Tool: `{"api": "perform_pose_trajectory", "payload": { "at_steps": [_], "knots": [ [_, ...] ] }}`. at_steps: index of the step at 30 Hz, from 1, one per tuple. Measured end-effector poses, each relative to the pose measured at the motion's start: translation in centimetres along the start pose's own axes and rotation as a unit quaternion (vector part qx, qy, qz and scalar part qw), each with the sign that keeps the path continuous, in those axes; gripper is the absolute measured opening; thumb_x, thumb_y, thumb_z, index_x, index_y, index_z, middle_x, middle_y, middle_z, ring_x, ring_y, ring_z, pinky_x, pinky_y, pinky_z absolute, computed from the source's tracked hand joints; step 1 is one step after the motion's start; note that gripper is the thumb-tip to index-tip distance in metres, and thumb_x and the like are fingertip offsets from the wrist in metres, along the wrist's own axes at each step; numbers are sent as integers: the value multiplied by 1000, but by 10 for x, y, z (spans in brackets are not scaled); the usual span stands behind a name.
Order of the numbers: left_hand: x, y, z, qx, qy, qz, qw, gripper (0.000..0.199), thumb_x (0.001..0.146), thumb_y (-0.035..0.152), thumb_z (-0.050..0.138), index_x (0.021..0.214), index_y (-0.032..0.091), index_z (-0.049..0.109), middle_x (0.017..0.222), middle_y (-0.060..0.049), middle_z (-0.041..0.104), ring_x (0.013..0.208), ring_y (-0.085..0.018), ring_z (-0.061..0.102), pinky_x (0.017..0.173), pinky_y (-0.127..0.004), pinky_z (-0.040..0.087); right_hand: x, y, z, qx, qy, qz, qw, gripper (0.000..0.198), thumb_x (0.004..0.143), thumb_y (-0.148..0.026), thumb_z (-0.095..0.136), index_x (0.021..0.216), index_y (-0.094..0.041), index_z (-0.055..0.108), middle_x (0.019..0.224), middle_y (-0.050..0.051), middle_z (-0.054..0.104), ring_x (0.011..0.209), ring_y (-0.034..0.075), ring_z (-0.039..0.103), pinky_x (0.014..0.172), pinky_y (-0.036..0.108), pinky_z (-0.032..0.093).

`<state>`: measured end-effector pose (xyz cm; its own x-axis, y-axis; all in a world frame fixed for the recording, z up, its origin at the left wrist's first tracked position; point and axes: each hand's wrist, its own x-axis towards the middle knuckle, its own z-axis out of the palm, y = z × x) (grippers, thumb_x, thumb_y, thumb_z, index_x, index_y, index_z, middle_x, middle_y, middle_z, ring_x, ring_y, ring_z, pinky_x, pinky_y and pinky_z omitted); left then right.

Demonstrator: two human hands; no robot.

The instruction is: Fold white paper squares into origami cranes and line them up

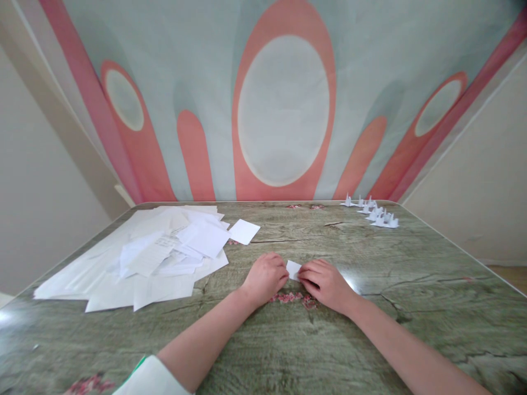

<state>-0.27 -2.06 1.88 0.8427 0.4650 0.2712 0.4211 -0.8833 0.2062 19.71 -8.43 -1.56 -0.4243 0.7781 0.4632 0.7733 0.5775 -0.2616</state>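
Behind the worktop, a pale grey-green wall hanging with salmon-pink arches and off-white ovals is filling the background. The worktop itself is showing a greenish wood-grain pattern with small pink flower prints and is catching a glare spot just right of the hands.

Near the middle, both hands are resting on the surface with a small white folded paper lying between them. The left hand is curling its fingers down and touching the paper's left edge. The right hand is pressing its fingertips onto the paper's right side, the fingers bent and close together. Neither hand is lifting the paper; it is lying flat on the worktop. A white cuff with a green edge is showing on the left forearm.

To the left, a loose pile of white sheets is spreading across the worktop, with 1 small white card lying just beside its far right corner. At the far right edge, a cluster of small folded white paper figures is standing well apart from the hands.
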Motion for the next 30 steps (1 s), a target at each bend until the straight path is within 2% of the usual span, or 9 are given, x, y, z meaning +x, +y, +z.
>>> {"api": "perform_pose_trajectory", "payload": {
  "at_steps": [3,8,11,17,21,26,30],
  "knots": [
    [1,6,-1,30,-9,16,999,14,83,18,52,79,16,65,80,-4,63,92,-19,52,82,-31,40,1,-1,0,9,11,3,1000,12,83,-15,52,83,-19,63,83,5,63,80,18,56,73,34,42],
    [0,12,-4,71,-51,54,995,15,84,17,50,76,14,62,79,-7,62,86,-20,54,81,-34,42,6,-4,-4,38,12,33,999,10,84,-13,49,83,-19,58,84,5,61,80,18,55,73,34,42],
    [-7,12,-7,57,-61,69,994,13,84,17,48,85,14,61,85,-8,62,91,-21,55,84,-35,42,9,-6,-6,64,1,54,996,11,83,-11,49,84,-19,56,87,5,61,82,18,54,75,34,42],
    [-22,9,-10,-11,-39,33,999,28,87,16,43,114,15,49,108,-9,59,105,-19,51,93,-33,39,13,-6,-6,141,7,91,986,11,82,-10,48,79,-19,53,96,7,57,90,17,54,79,33,44],
    [-23,10,-10,4,-54,38,998,28,89,20,42,116,16,48,109,-8,59,108,-19,49,96,-34,36,16,-4,-5,162,-8,123,979,12,82,-11,47,75,-19,53,97,6,56,90,16,55,78,32,45],
    [-25,13,-4,47,-55,26,997,39,87,34,48,122,17,44,112,-8,56,111,-22,46,98,-37,32,22,1,-6,152,-29,129,979,13,80,-12,49,70,-19,53,94,5,57,83,15,57,74,30,46],
    [-26,12,0,45,-50,26,997,45,87,36,48,127,19,39,115,-7,55,113,-21,45,99,-37,29,24,4,-6,147,-45,139,978,15,80,-14,49,67,-19,53,92,4,57,78,14,57,69,28,46]
  ]
}}
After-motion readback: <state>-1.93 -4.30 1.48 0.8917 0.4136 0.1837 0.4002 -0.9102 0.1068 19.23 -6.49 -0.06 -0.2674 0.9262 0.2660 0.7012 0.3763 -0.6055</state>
